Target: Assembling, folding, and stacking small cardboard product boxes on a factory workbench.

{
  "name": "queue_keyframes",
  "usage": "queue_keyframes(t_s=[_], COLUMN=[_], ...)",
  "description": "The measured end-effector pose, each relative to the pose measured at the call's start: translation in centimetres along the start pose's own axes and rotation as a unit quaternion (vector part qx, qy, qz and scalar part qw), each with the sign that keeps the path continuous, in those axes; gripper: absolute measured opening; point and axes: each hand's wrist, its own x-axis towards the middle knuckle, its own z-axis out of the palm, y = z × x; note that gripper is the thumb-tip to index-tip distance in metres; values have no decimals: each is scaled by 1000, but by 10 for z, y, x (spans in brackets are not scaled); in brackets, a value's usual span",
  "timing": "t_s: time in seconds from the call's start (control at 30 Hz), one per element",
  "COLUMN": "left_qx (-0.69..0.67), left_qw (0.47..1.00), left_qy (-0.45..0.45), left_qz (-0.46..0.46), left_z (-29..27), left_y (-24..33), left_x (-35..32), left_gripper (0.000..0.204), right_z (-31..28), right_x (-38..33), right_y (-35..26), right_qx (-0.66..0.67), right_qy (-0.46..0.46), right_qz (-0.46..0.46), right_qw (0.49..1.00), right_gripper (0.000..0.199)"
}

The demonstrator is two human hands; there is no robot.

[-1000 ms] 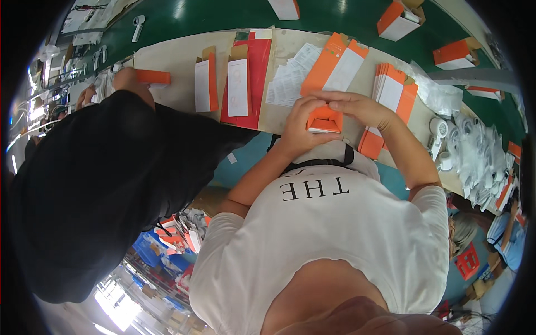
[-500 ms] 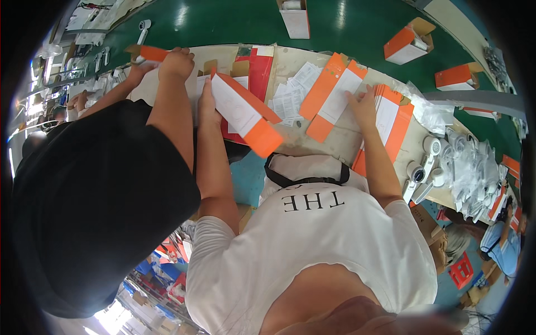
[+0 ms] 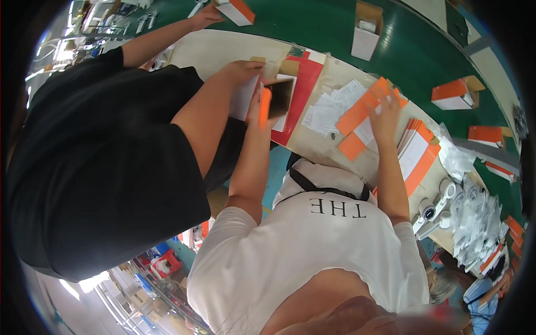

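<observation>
My left hand [image 3: 258,110] grips an orange-and-white carton [image 3: 282,96], its open end showing the brown inside. The carton is upright at the table's edge, beside another standing carton [image 3: 288,68]. My right hand [image 3: 385,121] is over a flattened orange-and-white carton [image 3: 353,116], fingers spread across its orange panel. Whether it presses on the panel or hovers just above is hard to tell. To the right of this hand lies a stack of flattened cartons [image 3: 413,153]. Printed leaflets [image 3: 330,111] are spread between my two hands.
A co-worker in black [image 3: 106,167] stands close at my left, one hand [image 3: 245,71] by the standing cartons, the other [image 3: 206,18] near a carton [image 3: 237,11] on the green belt [image 3: 312,25]. Bagged white devices [image 3: 474,223] pile up at right. A red sheet [image 3: 309,84] lies on the table.
The carton in my left hand has turned from lying slanted to standing with its open end toward me. My right hand has moved onto the flattened carton. The co-worker's far hand has reached the belt.
</observation>
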Motion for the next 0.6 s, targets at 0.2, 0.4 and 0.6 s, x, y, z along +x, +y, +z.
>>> queue_keyframes(t_s=[0.2, 0.4, 0.6], left_qx=[-36, -149, 246], left_qw=[998, 984, 968], left_qy=[-12, -8, -33], left_qz=[-47, -101, 41], left_z=[-71, -80, -47], left_y=[-26, -34, -73], left_x=[0, -21, -33], left_gripper=[31, 35, 15], right_z=[39, 76, 69], right_x=[-10, -24, 1], right_y=[-38, -3, 11], right_qx=[-25, -75, -79], right_qy=[-53, -78, -40], right_qz=[-131, -122, -71], right_qw=[990, 987, 994], right_gripper=[43, 40, 26])
